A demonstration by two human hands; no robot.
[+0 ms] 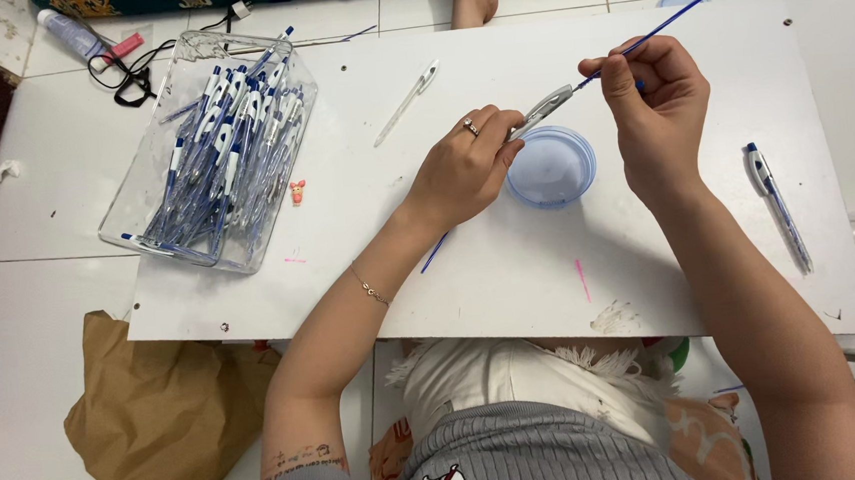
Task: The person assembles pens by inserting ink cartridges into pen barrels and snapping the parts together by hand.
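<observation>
Pen barrel (542,112), clear with a grey tip, sits pinched in the left hand (465,167) above a shallow blue lid (550,168), while the right hand (657,104) grips a thin blue refill (668,21) and feeds it into the barrel's end. A clear tray (207,247) heaped with finished pens suggests much is done; one empty barrel (406,101) and one pen (776,206) lie apart on the white board (511,284), set on a tiled floor beside a brown paper bag (159,419).

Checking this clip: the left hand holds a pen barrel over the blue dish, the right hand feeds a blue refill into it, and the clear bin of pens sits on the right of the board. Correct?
Not quite. The head view shows the bin on the left of the board, not the right. The rest holds: left hand on the barrel over the dish, right hand feeding the refill.
</observation>
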